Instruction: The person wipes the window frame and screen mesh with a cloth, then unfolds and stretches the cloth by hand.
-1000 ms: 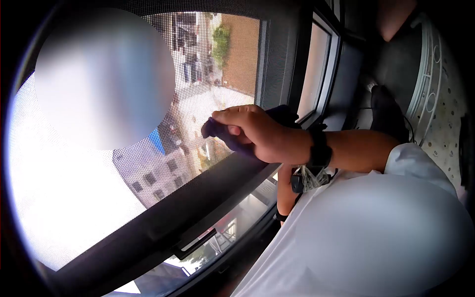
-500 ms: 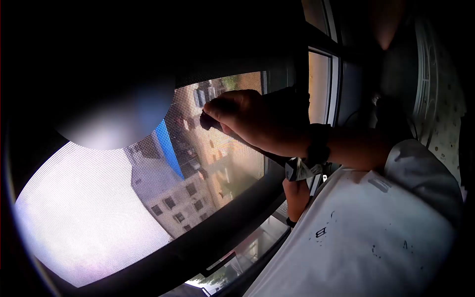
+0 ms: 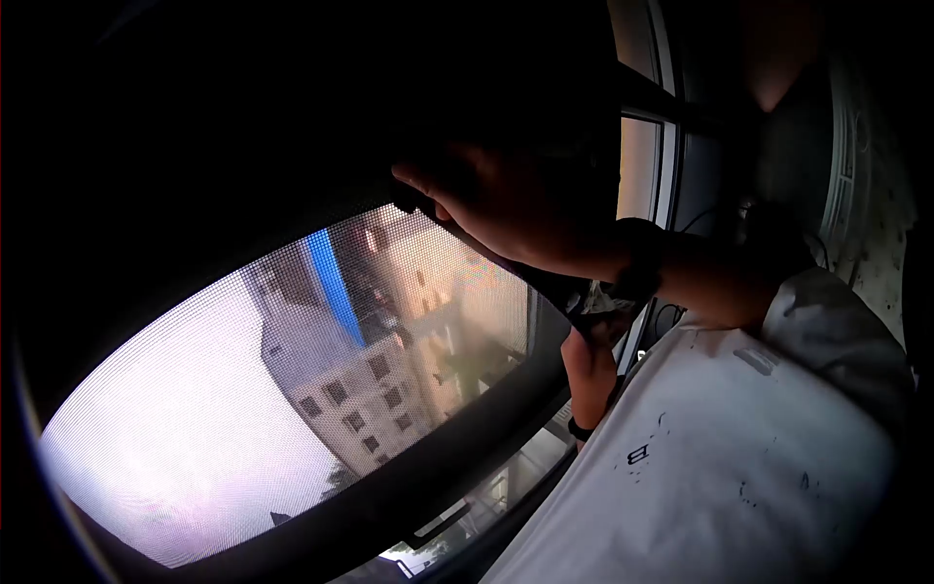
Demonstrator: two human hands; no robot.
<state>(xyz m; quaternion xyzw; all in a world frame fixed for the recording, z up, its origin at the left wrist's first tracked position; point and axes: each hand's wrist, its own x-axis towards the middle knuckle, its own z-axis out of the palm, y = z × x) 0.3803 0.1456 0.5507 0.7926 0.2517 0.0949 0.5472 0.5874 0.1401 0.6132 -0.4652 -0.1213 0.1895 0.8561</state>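
Note:
The view is turned on its side, with the sky at the left. My right hand (image 3: 496, 209), in deep shadow, is in front of a window with a mesh screen (image 3: 418, 292). Its fingers are curled, and a small dark lump (image 3: 403, 200) shows at the fingertips, too dark to name. Lower down, my left hand (image 3: 587, 358) is close to the screen's dark frame (image 3: 457, 477), near my white shirt. Its fingers look closed around something dark and partly pale that I cannot make out. A dark band circles each wrist.
Beyond the mesh are a pale building (image 3: 365, 399), a blue strip (image 3: 334, 287) and bright sky. Another window frame (image 3: 666, 175) stands at the upper right. A patterned pale surface (image 3: 871, 234) runs along the right edge. Deep shadow hides the top left.
Darkness now covers more of the screen's upper part and my right hand. A blurred pale round shape near the camera has gone. The grey-white piece by my left hand is mostly hidden.

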